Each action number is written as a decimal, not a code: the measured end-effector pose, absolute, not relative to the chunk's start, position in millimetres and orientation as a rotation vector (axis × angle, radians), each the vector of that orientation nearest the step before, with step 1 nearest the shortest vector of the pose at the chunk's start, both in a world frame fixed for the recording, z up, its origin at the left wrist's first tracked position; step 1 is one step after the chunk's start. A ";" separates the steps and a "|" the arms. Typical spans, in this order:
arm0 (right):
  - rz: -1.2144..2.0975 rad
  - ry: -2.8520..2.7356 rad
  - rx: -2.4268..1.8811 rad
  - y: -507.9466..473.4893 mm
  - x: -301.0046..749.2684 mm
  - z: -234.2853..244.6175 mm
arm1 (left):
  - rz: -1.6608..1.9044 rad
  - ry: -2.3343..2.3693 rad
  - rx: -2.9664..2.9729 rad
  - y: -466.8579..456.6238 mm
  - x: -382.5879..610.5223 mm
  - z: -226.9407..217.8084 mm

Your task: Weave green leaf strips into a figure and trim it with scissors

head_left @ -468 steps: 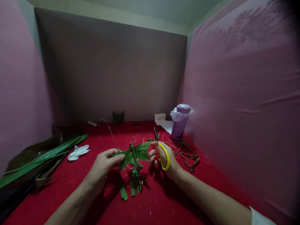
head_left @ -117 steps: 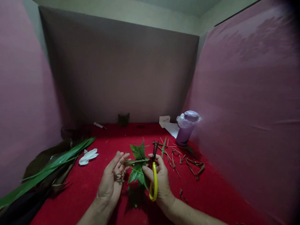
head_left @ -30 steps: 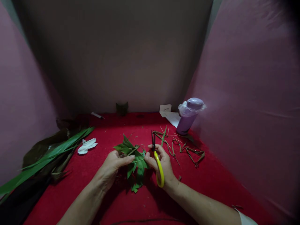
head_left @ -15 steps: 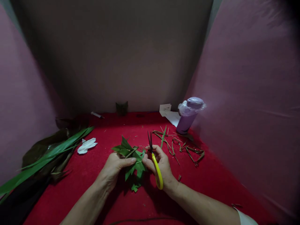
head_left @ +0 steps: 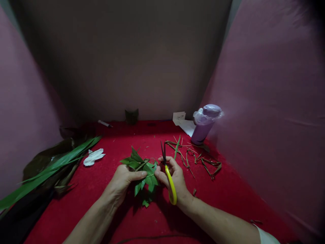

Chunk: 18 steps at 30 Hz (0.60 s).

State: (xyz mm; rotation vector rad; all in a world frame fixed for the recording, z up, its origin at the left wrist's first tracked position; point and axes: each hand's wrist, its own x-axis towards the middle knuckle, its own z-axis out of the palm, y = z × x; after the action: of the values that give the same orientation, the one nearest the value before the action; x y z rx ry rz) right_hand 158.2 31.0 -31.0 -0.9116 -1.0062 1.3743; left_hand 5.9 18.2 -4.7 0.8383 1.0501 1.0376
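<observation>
Between my hands is a bundle of cut green leaves (head_left: 151,181), with jagged tips pointing several ways and a brownish strip lying across it. My left hand (head_left: 127,178) is closed on its left side, thumb on top. At the right edge of the bundle, my right hand (head_left: 175,178) pinches with thumb and fingertips. Yellow-handled scissors (head_left: 171,188) hang across that same hand, dark blades slightly apart and pointing away from me. Fingers partly hide what the right fingertips pinch. Small green scraps (head_left: 145,203) show below the bundle.
Long green leaves (head_left: 58,166) lie over dark material at left, near a crumpled white tissue (head_left: 93,157). Thin sticks and dried brown strips (head_left: 208,162) are scattered at right. A purple tumbler (head_left: 201,133), white papers (head_left: 187,127) and a syringe (head_left: 104,123) stand or lie toward the back of the red cloth (head_left: 83,203).
Almost nothing differs. The view has shifted very slightly, and both hands keep their hold on the leaf bundle, with the scissors still resting in the right hand.
</observation>
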 end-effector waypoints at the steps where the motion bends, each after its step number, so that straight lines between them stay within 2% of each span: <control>1: 1.368 -1.003 -0.913 30.8 158.0 -30.9 | 1.038 1.048 0.836 18.0 5.7 -4.6; 18: 1.371 -0.991 -0.912 32.9 158.5 -36.0 | 1.056 1.025 0.828 17.1 4.5 -2.8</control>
State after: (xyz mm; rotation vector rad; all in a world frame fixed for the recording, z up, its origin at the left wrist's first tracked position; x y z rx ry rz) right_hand 158.5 32.9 -36.0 -0.9116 -0.9911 1.3714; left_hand 4.5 17.1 -2.8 0.8278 1.0247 1.0562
